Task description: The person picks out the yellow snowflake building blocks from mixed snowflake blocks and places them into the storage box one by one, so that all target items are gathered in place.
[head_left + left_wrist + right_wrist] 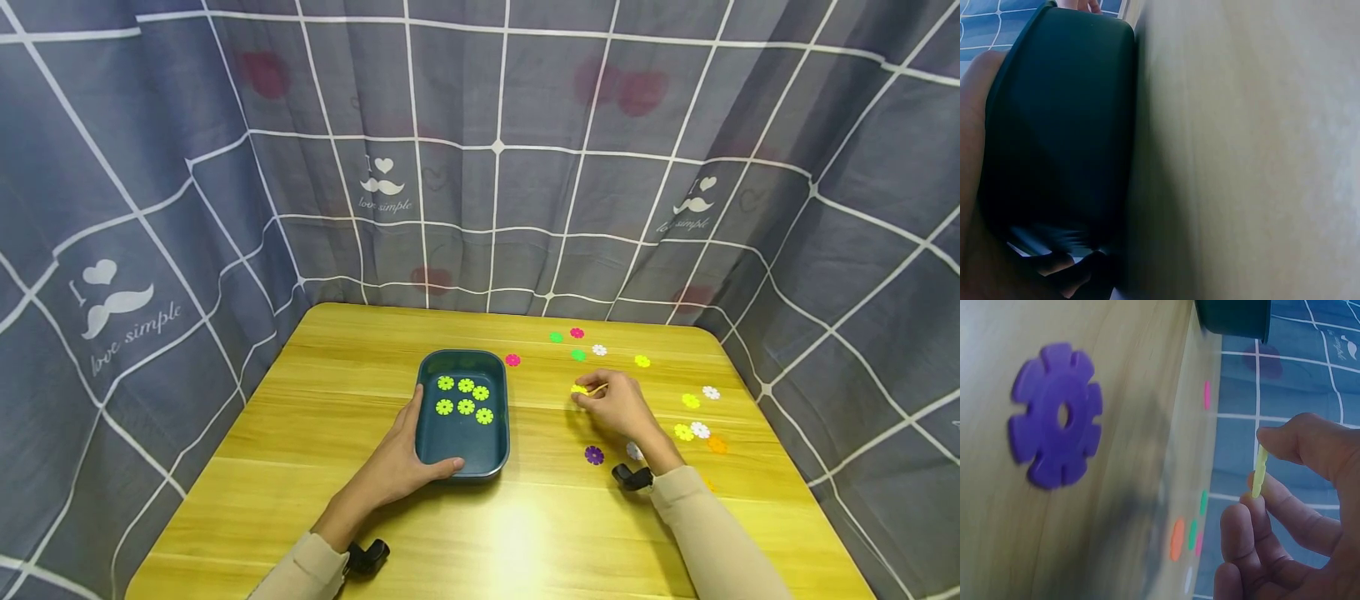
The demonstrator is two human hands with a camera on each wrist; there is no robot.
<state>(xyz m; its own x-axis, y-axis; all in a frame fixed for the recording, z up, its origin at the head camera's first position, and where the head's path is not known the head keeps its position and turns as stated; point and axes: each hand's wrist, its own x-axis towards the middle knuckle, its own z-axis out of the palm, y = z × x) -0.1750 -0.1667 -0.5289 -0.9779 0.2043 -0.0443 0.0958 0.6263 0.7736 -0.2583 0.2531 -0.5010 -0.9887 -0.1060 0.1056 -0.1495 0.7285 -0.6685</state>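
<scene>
My right hand (617,406) pinches a yellow snowflake disc (579,389) between thumb and fingertips. The right wrist view has this disc (1260,472) edge-on, above the table. My left hand (405,454) grips the dark green tray (462,362) at its left side, the thumb over the near rim. Inside the tray, several yellow-green snowflake discs (466,407) lie flat in two rows. In the left wrist view the tray's outer wall (1066,125) fills the left part. A purple snowflake disc (1057,415) lies on the table below my right hand.
Snowflake discs lie scattered over the table's right side: a pink one (513,360) beside the tray, a green one (556,337), a white one (711,392) and a yellow one (642,361) among them. A grey checked curtain (457,183) surrounds the wooden table (337,367).
</scene>
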